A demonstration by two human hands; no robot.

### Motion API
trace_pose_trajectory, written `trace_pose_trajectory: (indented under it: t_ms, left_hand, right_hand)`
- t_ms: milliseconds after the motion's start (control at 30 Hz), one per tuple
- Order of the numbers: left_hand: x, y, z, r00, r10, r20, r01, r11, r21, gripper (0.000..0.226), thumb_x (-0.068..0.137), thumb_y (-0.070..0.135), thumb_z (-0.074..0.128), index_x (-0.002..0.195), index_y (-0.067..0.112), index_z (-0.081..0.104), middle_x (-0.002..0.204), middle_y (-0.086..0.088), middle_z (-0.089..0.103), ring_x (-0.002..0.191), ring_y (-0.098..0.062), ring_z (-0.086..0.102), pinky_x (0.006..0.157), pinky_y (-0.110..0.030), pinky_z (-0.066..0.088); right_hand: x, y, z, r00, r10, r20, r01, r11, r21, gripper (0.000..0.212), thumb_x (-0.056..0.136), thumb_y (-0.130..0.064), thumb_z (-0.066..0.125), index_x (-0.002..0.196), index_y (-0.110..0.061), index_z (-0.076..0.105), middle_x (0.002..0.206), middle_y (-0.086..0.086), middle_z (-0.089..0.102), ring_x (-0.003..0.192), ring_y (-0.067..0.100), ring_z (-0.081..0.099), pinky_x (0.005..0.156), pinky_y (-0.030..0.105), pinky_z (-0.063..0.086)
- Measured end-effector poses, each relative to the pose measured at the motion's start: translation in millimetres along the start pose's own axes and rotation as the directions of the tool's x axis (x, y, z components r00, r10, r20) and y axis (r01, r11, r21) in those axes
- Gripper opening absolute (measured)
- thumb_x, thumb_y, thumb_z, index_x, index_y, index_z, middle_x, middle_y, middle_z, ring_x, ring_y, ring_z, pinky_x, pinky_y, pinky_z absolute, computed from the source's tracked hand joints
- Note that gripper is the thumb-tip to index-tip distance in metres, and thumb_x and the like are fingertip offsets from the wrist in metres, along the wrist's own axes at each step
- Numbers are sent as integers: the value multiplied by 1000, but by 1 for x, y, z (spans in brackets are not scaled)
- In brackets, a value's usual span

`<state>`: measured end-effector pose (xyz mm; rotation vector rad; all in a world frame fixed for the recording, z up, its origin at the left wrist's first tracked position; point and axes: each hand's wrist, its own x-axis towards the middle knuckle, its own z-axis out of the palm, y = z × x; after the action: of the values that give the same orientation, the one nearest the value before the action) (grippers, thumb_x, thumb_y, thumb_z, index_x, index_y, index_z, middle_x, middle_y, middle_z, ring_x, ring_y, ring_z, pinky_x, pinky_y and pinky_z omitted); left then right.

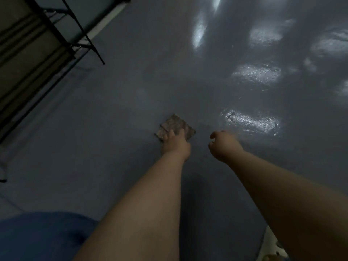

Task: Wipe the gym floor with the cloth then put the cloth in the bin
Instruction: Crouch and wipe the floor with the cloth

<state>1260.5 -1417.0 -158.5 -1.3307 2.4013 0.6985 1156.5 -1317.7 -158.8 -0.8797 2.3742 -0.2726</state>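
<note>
A small folded brownish cloth (pixel 176 125) lies flat on the grey-blue gym floor (pixel 116 113) in the middle of the view. My left hand (pixel 175 143) rests on the cloth's near edge and presses it down, fingers spread over it. My right hand (pixel 223 146) hovers just to the right of the cloth, apart from it, with loosely curled fingers and nothing in it. No bin is in view.
A black metal frame (pixel 75 27) with thin legs stands at the upper left beside a beige striped surface (pixel 24 59). Bright light patches (pixel 250 122) shine on the floor to the right. Blue clothing (pixel 43 236) fills the lower left; a white object (pixel 271 243) sits bottom right.
</note>
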Motion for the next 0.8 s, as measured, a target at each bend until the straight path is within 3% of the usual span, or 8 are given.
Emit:
trace_pose_trajectory:
  t_ms: [133,467,667,800]
  left_hand:
    - [32,-8,16,998,-41,43,40,999,11,60,98,35,43,151,26,16,158,-10,4,144,-31,7,114,-42,19]
    - [134,-11,51,1000,27,8,-27,998,61,57,103,35,32,151,33,2,158,-8,-16,145,-31,-15,117,-49,3]
    - [165,-19,84,998,47,38,-53,983,174,71,95,60,24,150,31,-11,155,-8,-27,142,-32,-25,112,-58,-10]
    - [177,-63,80,996,79,30,-84,960,269,68,96,60,20,148,34,-15,155,0,-27,142,-25,-25,113,-57,-11]
  right_hand:
    - [29,-2,20,999,-2,38,2,1000,-8,37,93,-19,45,128,-10,52,132,15,48,123,34,42,102,41,40]
    - [111,2,58,996,-29,85,35,997,-66,41,96,-21,43,136,-11,43,143,13,35,130,33,31,102,42,35]
    - [137,2,79,997,-79,7,79,978,-193,55,100,-35,37,149,-22,19,159,10,3,143,35,11,112,45,22]
    - [142,1,92,998,-33,51,43,981,-190,56,100,-41,31,151,-30,10,160,5,-6,145,32,1,114,51,13]
